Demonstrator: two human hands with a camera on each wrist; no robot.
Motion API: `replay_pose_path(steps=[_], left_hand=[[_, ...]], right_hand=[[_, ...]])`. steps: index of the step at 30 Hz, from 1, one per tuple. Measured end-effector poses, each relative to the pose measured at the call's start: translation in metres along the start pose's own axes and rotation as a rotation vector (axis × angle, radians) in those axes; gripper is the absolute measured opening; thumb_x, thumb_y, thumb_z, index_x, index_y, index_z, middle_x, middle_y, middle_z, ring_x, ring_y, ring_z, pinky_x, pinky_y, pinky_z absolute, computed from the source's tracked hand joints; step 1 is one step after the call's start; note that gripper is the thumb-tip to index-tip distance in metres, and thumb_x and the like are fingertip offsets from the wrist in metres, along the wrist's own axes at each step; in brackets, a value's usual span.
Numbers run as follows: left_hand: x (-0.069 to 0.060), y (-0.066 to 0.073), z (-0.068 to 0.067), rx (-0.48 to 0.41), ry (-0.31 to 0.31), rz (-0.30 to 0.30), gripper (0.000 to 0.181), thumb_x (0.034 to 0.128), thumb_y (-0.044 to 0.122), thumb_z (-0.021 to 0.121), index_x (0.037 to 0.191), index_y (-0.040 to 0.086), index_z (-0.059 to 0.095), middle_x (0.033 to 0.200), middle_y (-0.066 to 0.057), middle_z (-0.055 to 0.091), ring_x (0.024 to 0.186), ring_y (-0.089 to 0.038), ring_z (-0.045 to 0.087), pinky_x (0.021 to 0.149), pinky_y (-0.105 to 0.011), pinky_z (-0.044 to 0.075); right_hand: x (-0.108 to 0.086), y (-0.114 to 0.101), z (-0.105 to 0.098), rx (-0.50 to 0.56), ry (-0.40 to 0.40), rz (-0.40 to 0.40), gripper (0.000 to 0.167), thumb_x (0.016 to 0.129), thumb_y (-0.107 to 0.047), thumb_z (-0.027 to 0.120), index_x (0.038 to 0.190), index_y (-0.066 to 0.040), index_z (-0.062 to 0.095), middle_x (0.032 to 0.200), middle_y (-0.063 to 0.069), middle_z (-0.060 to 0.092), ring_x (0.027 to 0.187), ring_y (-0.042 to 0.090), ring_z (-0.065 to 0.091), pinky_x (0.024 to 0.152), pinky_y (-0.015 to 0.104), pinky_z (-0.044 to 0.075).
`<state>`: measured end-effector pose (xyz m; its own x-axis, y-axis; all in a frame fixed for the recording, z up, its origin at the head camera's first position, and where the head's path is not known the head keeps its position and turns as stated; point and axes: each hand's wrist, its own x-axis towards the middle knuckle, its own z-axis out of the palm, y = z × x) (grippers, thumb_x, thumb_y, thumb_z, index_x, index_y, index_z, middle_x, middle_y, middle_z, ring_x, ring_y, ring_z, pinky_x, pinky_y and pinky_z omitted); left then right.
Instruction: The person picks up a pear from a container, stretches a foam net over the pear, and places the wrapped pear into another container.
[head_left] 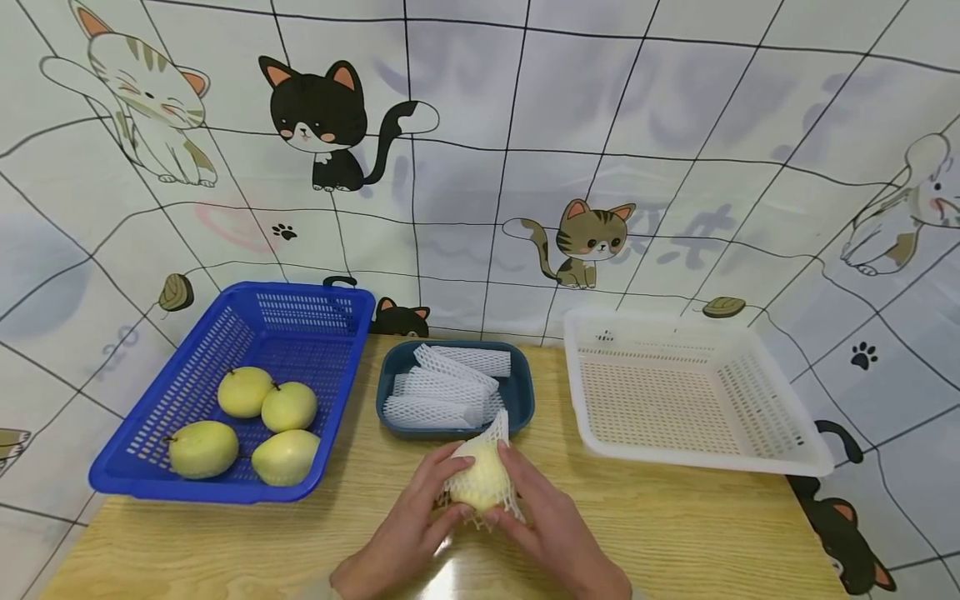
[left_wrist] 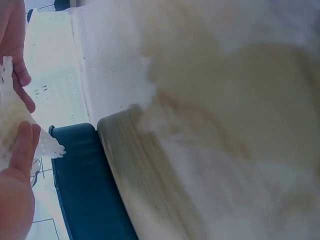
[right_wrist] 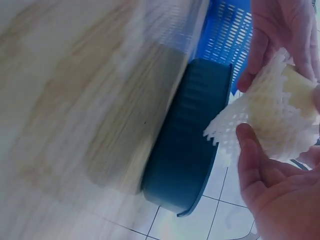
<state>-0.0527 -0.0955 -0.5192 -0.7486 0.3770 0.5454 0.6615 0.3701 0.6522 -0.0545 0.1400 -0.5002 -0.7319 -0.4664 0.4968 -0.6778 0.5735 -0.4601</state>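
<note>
A pale yellow pear [head_left: 485,477] sits inside a white foam net [head_left: 498,428], held just over the table in front of me. My left hand [head_left: 411,518] grips it from the left, thumb low and fingers along the side. From the right, my right hand [head_left: 553,523] holds it the same way. The net's narrow end sticks up toward the back, and its open edge spreads near the thumbs. In the right wrist view, part of the pear [right_wrist: 299,92] shows bare beyond the net. Behind the hands stands a dark teal bin [head_left: 388,425] with several folded foam nets [head_left: 438,387].
On the left, a blue basket [head_left: 120,475] holds several yellow-green pears [head_left: 202,450]. A white basket [head_left: 697,460] stands on the right. Wood-grain table [head_left: 660,533] lies beneath everything, with a cat-patterned sheet [head_left: 465,175] rising behind and at both sides.
</note>
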Motion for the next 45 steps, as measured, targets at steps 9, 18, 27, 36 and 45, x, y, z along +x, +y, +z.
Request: replay_pose_path(steps=[9,18,27,36,45], left_hand=[[0.009,0.001,0.010,0.064,0.177,0.009,0.043,0.1014,0.025,0.066,0.142,0.015,0.055,0.149,-0.017,0.047,0.127,-0.029,0.058,0.102,-0.024,0.049],[0.019,0.009,0.018,0.063,0.349,0.041,0.036,0.1016,0.034,0.061,0.130,0.012,0.063,0.139,-0.022,0.052,0.095,-0.023,0.069,0.068,-0.017,0.057],[0.018,0.015,0.019,-0.056,0.294,0.033,0.048,0.0977,0.015,0.073,0.141,0.006,0.056,0.150,-0.024,0.043,0.115,-0.028,0.064,0.075,-0.023,0.060],[0.018,0.031,0.003,-0.815,0.141,-0.328,0.060,0.1151,0.025,0.016,0.164,0.011,-0.015,0.167,-0.030,0.002,0.132,-0.027,0.055,0.107,-0.030,0.046],[0.031,0.035,-0.001,-1.056,0.091,-0.719,0.069,0.1115,0.053,0.015,0.160,0.004,0.005,0.162,-0.026,0.022,0.139,-0.020,0.040,0.106,-0.024,0.042]], right_hand=[[0.007,-0.009,0.004,0.109,0.041,0.081,0.066,0.100,-0.015,0.069,0.160,-0.011,0.040,0.157,0.027,0.041,0.133,0.039,0.053,0.091,0.035,0.058],[0.010,-0.015,0.009,0.202,0.237,0.058,0.067,0.087,0.007,0.075,0.149,-0.008,0.056,0.153,0.024,0.048,0.126,0.033,0.059,0.085,0.017,0.055],[0.011,-0.012,0.009,0.275,0.324,0.093,0.064,0.083,0.013,0.076,0.143,-0.007,0.062,0.150,0.023,0.052,0.127,0.021,0.059,0.079,0.016,0.056],[0.011,0.001,-0.001,0.319,0.258,0.043,0.068,0.084,0.014,0.074,0.146,-0.008,0.059,0.155,0.023,0.047,0.137,0.016,0.050,0.096,0.021,0.052],[0.015,0.000,-0.002,0.177,0.111,-0.133,0.066,0.088,0.005,0.074,0.149,-0.013,0.057,0.161,0.017,0.041,0.144,0.020,0.045,0.107,0.016,0.041]])
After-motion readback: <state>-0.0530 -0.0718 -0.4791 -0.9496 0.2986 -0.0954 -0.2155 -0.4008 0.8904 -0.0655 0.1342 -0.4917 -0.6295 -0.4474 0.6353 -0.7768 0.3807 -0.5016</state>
